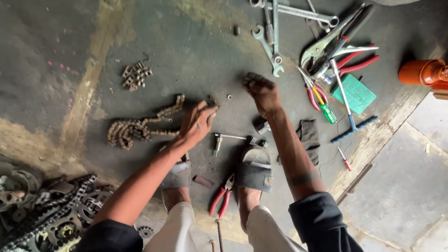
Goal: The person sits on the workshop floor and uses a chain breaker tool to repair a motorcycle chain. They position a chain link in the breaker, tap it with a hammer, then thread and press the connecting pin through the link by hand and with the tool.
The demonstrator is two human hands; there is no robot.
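- Head view, looking down: a person squats on a dark, greasy concrete floor [196, 42], feet in grey sandals [254, 173], both arms stretched forward.
- The left hand [198, 123] is half curled, fingertips pinched at the loose end of a rusty drive chain [140, 127]; whether it truly grips a link is blurred, so I cannot tell.
- The chain lies in a heap to the left of that hand, one strand running up towards a short separate chain piece [136, 75] further off.
- The right hand [262, 91] is closed, knuckles up, apparently around something small; what it holds is hidden.
- A small nut or washer [229, 97] sits on the floor between the two hands.
- Just in front of the feet lies a small metal tool with a thin handle [224, 139], possibly a chain breaker; red-handled pliers [221, 193] lie between the sandals.
- A judgement on doing this well: the chain end wants to be held steady and flat on the floor, the small loose parts kept close together so none rolls away in the grime.
- Well to the right: spanners [270, 42], more pliers [343, 53], a green screwdriver [326, 109], a green box [357, 93], a dark rag [309, 135].
- Bottom left, a pile of sprockets and chains [46, 210].
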